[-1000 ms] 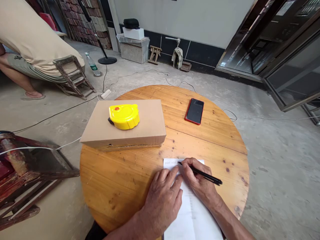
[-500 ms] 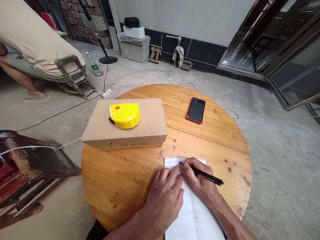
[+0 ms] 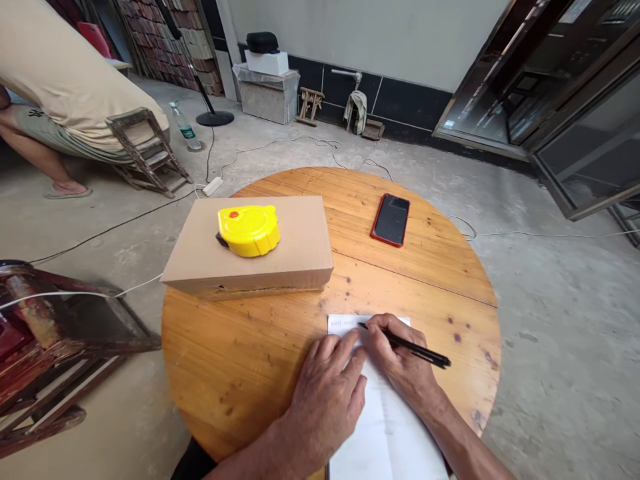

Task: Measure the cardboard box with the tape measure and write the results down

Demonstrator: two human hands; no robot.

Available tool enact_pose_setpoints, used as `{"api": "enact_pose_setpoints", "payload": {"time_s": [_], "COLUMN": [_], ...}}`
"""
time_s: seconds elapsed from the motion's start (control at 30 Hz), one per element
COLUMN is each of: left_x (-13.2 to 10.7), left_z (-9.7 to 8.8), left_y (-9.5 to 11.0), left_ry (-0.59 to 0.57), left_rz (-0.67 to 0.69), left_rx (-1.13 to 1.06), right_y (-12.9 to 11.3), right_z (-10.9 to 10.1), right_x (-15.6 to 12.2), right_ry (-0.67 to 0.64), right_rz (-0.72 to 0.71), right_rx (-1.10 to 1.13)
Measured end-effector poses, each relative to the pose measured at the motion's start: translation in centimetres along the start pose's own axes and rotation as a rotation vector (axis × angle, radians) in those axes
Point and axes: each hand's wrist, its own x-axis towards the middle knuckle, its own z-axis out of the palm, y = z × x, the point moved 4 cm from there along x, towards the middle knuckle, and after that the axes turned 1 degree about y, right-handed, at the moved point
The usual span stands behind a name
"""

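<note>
My right hand (image 3: 403,363) is closed around a black pen (image 3: 415,349), its tip resting near the top edge of a white sheet of paper (image 3: 387,437) with a line of small writing. My left hand (image 3: 327,393) lies flat on the paper's left side, fingers stretched out, holding it down on the round wooden table (image 3: 240,353). Farther back, a yellow tape measure (image 3: 249,230) sits on a brown cardboard box (image 3: 300,257). A phone in a red case (image 3: 391,220) lies face up at the table's far right.
A person in a beige shirt (image 3: 60,73) sits on a low wooden stool (image 3: 145,150) at the back left. A worn red wooden chair (image 3: 55,333) stands close to the table's left. Cables cross the concrete floor; boxes, a bottle (image 3: 184,127) and a stand line the far wall.
Both hands stay in place on the paper; the pen tip has shifted only slightly. The view has drifted a little.
</note>
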Motion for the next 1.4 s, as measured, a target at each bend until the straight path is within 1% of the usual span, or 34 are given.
{"api": "enact_pose_setpoints", "payload": {"time_s": [0.13,0.57,0.73,0.93,1.17,1.3,1.4], "left_x": [-0.04,0.07,0.08,0.11,0.17,0.02,-0.08], "left_z": [-0.1,-0.17,-0.17,-0.19,-0.24,-0.23,-0.23], "left_y": [0.06,-0.03,0.02,0.02,0.02,0.01,-0.05], "left_ry": [0.007,0.018,0.017,0.02,-0.001,0.002,0.029], "left_rz": [0.001,0.004,0.005,0.004,-0.006,-0.002,0.009], "left_rx": [0.004,0.001,0.003,-0.005,-0.015,-0.016,-0.02], "right_y": [0.28,0.0,0.04,-0.01,0.07,0.12,0.23], "right_z": [-0.1,-0.02,-0.04,-0.15,0.09,0.05,-0.19], "right_x": [-0.2,0.0,-0.05,-0.1,-0.01,-0.02,-0.11], "right_ry": [0.033,0.017,-0.011,0.027,-0.011,0.003,0.038], "right_rz": [0.01,0.002,0.01,0.003,0.002,0.001,0.01], "right_rx": [0.012,-0.009,0.005,0.009,-0.008,-0.021,-0.011]}}
